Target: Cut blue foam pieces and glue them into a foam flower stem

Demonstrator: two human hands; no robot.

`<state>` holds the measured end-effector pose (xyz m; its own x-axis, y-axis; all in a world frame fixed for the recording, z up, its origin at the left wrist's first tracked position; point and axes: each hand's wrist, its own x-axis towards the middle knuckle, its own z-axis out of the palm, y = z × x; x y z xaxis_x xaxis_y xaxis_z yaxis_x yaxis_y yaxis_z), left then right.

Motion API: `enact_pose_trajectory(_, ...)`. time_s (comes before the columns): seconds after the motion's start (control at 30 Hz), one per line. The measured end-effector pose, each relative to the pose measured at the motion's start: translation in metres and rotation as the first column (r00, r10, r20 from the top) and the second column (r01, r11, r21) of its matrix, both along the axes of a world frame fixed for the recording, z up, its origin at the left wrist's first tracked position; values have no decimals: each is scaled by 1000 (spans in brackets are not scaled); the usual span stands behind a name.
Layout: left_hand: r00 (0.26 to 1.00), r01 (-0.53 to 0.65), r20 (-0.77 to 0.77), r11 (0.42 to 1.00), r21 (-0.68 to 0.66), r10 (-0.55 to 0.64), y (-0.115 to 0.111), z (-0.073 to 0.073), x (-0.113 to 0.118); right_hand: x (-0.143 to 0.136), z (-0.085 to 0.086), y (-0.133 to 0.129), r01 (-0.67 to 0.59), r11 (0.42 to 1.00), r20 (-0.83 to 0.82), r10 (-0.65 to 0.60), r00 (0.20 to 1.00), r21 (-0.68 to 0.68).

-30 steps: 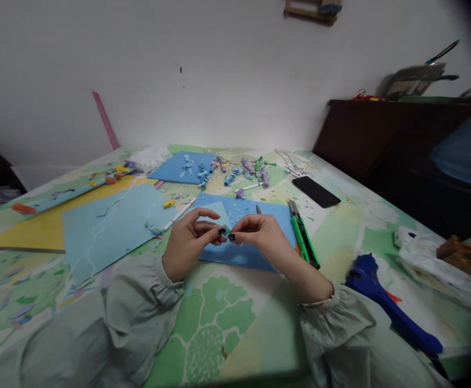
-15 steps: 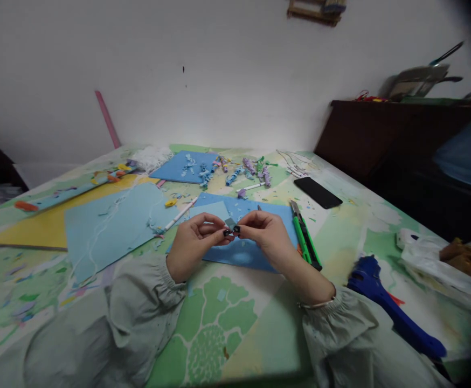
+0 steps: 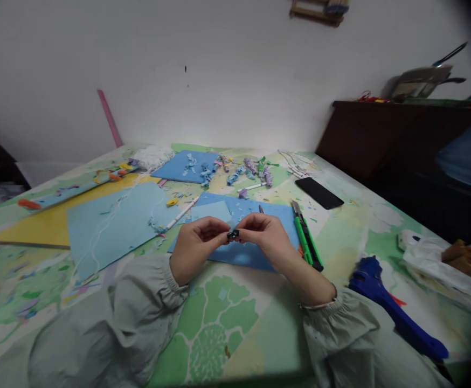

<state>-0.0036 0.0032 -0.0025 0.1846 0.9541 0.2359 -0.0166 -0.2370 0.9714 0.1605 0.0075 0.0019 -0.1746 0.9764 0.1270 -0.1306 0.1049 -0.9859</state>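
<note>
My left hand (image 3: 200, 245) and my right hand (image 3: 265, 237) meet fingertip to fingertip over a blue foam sheet (image 3: 247, 260). Between them they pinch a small light-blue piece (image 3: 232, 223), mostly hidden by the fingers; it looks like foam or paper. A smaller light-blue sheet (image 3: 210, 211) lies on the blue one, just behind my left hand. To the right of my right hand is a green utility knife (image 3: 307, 240). A white stick (image 3: 182, 213) with blue scraps at its lower end rests left of the blue sheet.
Several curled foam pieces (image 3: 235, 175) lie at the back near another blue sheet (image 3: 174, 166). A black phone (image 3: 319, 193) and a dark-blue glue gun (image 3: 393, 307) are on the right. Light-blue (image 3: 114, 226) and yellow sheets (image 3: 37, 229) spread leftward among scraps. White string (image 3: 154, 157) is heaped behind.
My fingertips have drawn closer together, and the small piece between them shows less than before. The whole view has shifted slightly; the things on the table stay put.
</note>
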Motion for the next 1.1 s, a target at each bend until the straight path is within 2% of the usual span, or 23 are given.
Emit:
enact_pose_trajectory(0.73,1000,-5,22,1000,11,5,2,-1,0,0,-5,1,-46,998,-63,43,997,-43)
enact_pose_trajectory(0.87,999,-34,5,999,-11,34,1,1,0,-1,-7,1,-95,995,-4,95,995,-41)
enact_pose_trajectory(1.1,1000,-16,22,997,-78,18,4,0,0,-3,-4,-1,-135,988,135,125,983,69)
